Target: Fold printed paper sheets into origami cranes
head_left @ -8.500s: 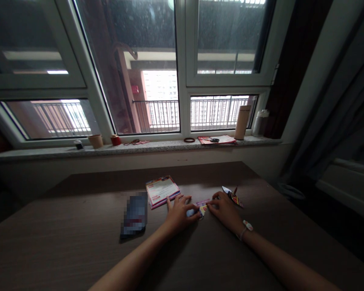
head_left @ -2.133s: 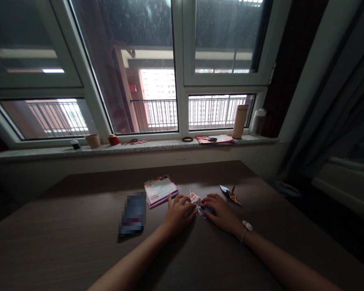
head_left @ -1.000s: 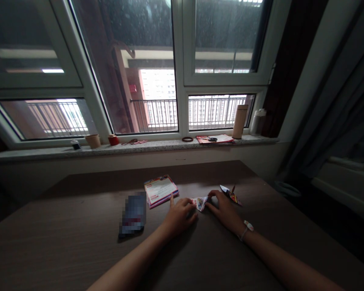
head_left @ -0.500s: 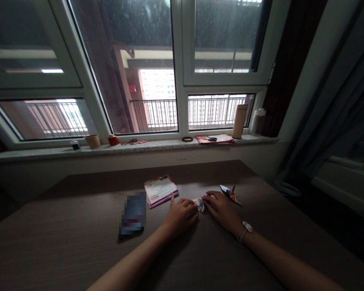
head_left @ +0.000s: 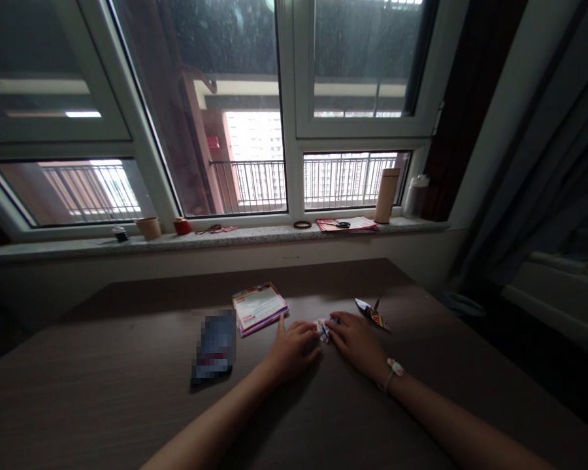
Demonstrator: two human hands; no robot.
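A small folded piece of printed paper (head_left: 324, 331) lies on the table between my hands, white with coloured patches. My left hand (head_left: 293, 350) rests on the table with its fingertips pressed on the paper's left edge and the index finger raised toward the stack of printed sheets. From the other side, my right hand (head_left: 360, 341) pinches the paper's right part, and its fingers hide some of it. A bracelet circles my right wrist. Beyond that hand lies a second folded paper (head_left: 375, 316), pointed and spiky in shape.
A stack of printed sheets (head_left: 259, 310) lies beyond my left hand, beside a dark pixelated object (head_left: 215, 346). The windowsill (head_left: 255, 235) holds a tan cup (head_left: 149, 228), a tan bottle (head_left: 387, 196), a clear bottle (head_left: 416, 197), and papers with scissors (head_left: 343, 224).
My right hand has shifted slightly left and lower at the wrist, and the paper's visible part has changed shape. My left hand has barely moved.
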